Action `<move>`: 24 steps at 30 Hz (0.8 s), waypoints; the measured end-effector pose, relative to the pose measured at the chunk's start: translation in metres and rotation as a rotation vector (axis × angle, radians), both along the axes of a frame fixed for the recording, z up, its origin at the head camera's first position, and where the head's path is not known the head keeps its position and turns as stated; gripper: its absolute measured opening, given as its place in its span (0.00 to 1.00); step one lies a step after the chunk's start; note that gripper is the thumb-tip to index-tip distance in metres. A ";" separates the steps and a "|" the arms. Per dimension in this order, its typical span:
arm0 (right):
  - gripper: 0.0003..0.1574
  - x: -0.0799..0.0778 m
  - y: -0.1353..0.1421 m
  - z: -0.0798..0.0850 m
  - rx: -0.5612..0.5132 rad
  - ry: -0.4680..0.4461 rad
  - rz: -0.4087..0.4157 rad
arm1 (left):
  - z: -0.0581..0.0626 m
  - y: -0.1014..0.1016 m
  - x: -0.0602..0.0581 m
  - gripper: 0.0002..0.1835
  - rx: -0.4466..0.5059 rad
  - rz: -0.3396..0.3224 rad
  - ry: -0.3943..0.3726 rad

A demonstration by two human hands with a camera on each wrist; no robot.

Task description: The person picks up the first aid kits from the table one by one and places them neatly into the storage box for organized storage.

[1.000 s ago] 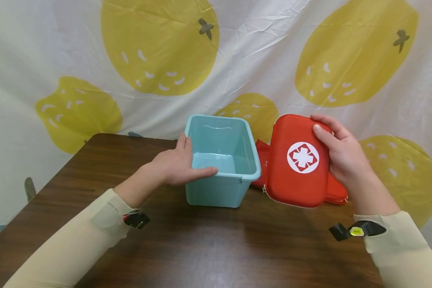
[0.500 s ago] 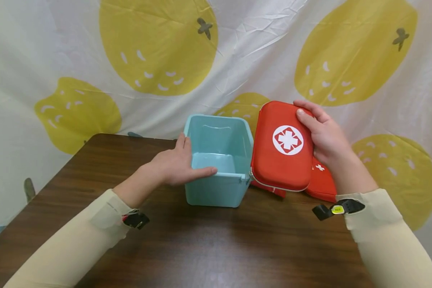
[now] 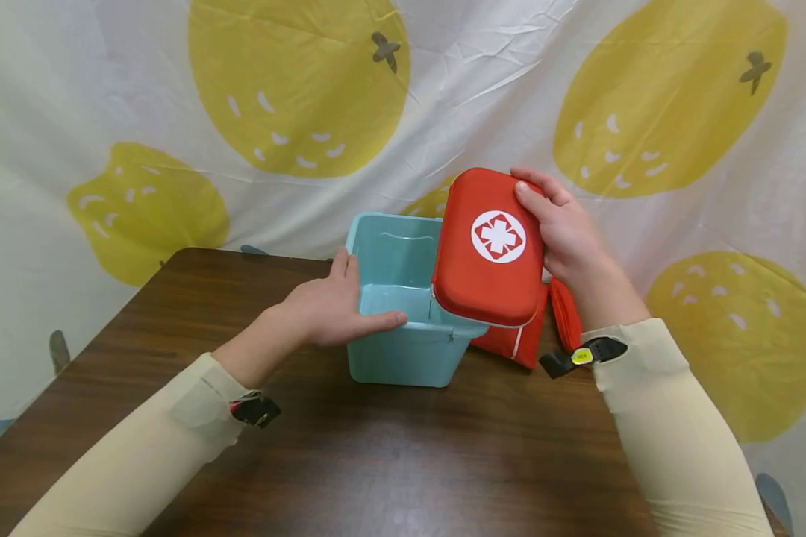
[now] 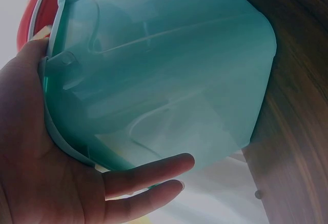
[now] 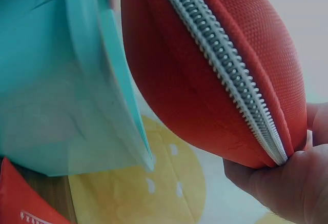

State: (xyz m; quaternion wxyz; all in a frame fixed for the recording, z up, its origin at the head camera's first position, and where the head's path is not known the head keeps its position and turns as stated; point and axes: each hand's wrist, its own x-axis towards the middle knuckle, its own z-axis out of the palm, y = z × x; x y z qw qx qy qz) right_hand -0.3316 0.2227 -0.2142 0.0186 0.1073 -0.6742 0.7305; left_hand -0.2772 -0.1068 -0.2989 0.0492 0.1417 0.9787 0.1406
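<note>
Gripping a red case by its upper right edge, fingers of the right hand curled behind and thumb on the front, in the head view. Lies to the left of that hand, nearer to it than to the left; stands steep along its long axis, leaning slightly right at the top. Overlaps in sight the right side of the opening of a teal bin; cannot tell whether touching the rim. Carries a white round emblem around a cross, without readable words. Note also the left hand, spread at the near left corner of the bin, thumb stretched along the rim, fingers straight, not wrapped round anything. Note a red pouch and a second red item right of the bin, and a black strap with a yellow tag, too small to read.

Seen from the left wrist: bracing the bin with palm at the rim and straight fingers along the outer wall, without visible lettering.

Seen from the right wrist: holding the case just beside the bin's rim, fastened along a metal zip. Shows white marks on the pouch, not legible.
</note>
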 end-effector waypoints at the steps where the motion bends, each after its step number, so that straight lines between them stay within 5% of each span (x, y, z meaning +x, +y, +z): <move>1: 0.26 -0.002 -0.003 0.001 0.004 0.002 0.001 | 0.000 0.000 0.000 0.76 0.001 0.000 0.000; 24: 0.27 -0.054 -0.057 0.012 0.002 -0.041 -0.032 | 0.001 0.000 0.000 0.75 0.014 0.002 -0.004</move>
